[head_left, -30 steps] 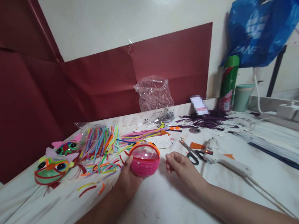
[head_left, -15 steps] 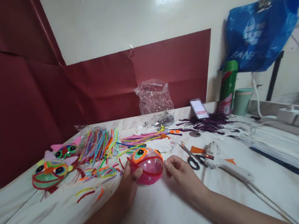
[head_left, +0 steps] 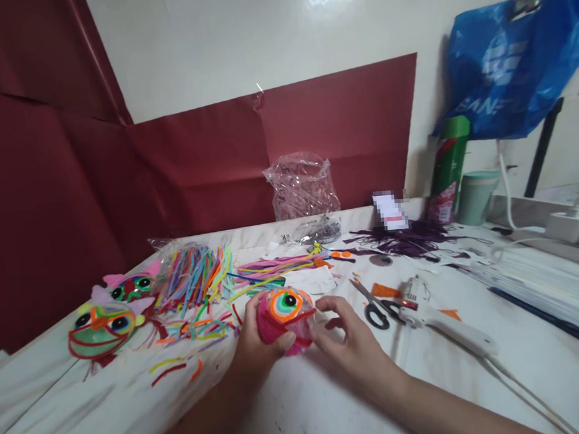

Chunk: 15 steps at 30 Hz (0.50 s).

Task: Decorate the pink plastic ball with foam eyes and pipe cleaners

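Note:
My left hand (head_left: 259,343) grips a pink ball-shaped craft (head_left: 282,314) with an orange-and-green eye on its upper face, thumb across its front. My right hand (head_left: 343,333) touches the ball's right side with its fingertips, fingers curled toward it. Both hands hover just above the white tabletop (head_left: 295,410). Two finished craft faces, a green one (head_left: 100,325) and a darker one (head_left: 132,286), lie at the left.
A heap of coloured pipe cleaners (head_left: 199,281) lies behind the hands. Scissors (head_left: 374,304) and a white glue gun (head_left: 443,322) with its cord lie to the right. Farther back stand a clear plastic bag (head_left: 302,186), purple scraps (head_left: 406,238), a green can (head_left: 449,167) and a cup (head_left: 475,195).
The ball has been turned in my left hand so the eye now faces up. My right hand moved left from beside the ball onto it.

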Tool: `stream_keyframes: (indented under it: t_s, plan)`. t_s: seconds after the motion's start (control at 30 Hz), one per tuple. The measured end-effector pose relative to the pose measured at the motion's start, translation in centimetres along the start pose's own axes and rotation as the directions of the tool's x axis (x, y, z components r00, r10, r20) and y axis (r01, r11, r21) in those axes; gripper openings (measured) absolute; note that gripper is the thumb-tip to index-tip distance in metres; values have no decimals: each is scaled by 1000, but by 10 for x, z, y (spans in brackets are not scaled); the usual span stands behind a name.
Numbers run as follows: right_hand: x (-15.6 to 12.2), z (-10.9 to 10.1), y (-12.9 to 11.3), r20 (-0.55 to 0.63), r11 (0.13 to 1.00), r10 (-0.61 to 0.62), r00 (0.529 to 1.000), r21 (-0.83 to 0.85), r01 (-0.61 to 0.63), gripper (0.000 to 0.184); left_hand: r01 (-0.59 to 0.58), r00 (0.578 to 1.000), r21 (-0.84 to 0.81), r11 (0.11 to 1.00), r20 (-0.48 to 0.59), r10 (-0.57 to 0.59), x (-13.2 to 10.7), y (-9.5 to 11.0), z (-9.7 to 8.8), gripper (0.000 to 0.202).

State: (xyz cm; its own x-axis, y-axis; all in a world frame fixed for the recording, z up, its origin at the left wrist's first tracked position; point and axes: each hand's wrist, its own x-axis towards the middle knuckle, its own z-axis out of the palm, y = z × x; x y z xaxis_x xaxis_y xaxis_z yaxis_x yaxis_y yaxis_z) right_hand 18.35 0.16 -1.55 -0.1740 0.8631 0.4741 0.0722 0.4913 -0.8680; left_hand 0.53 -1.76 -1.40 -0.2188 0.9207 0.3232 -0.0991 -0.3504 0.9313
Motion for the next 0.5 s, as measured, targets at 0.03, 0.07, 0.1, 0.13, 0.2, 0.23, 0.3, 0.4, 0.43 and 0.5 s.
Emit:
stream_keyframes:
  t_s: [0.03, 0.07, 0.1, 0.13, 0.2, 0.23, 0.3, 0.4, 0.43, 0.5]
  plan:
    - [-1, 1, 2, 6, 999, -32, 999, -24, 32, 35, 6, 1000, -10, 1000, 11, -6, -1, 2, 1, 81]
    - [-2, 2, 3, 12, 998, -43, 999, -43, 43, 45, 13, 999, -25, 1000, 34, -12, -3, 4, 2, 81]
    - [-3, 2, 5, 22, 998, -33, 999, -57, 34, 54, 19, 998, -39, 999, 61, -16, -4, 6, 3, 80]
    - [-4, 3, 6, 33, 998, -12, 999, -66, 14, 60, 23, 995, -48, 999, 94, -19, -5, 8, 3, 80]
    - [-5, 4, 8, 55, 997, 35, 998, -66, -31, 67, 20, 991, -52, 998, 136, -13, -7, 10, 4, 80]
    - [-5, 4, 9, 69, 997, 50, 996, -58, -46, 70, 15, 989, -52, 999, 146, -7, -8, 10, 4, 81]
    - [-5, 4, 8, 96, 997, 71, 993, -25, -69, 71, 15, 987, -44, 999, 162, -8, -8, 8, 2, 82]
    - [-6, 5, 7, 111, 994, 102, 989, 20, -105, 68, 66, 976, -11, 998, 211, -62, -6, 4, -1, 80]
    - [-6, 5, 7, 109, 993, 113, 988, 27, -116, 67, 83, 971, -7, 997, 224, -79, -6, 4, -2, 78]
    - [-6, 5, 6, 102, 992, 120, 987, 31, -124, 67, 93, 967, -23, 995, 240, -85, -5, 4, -4, 77]
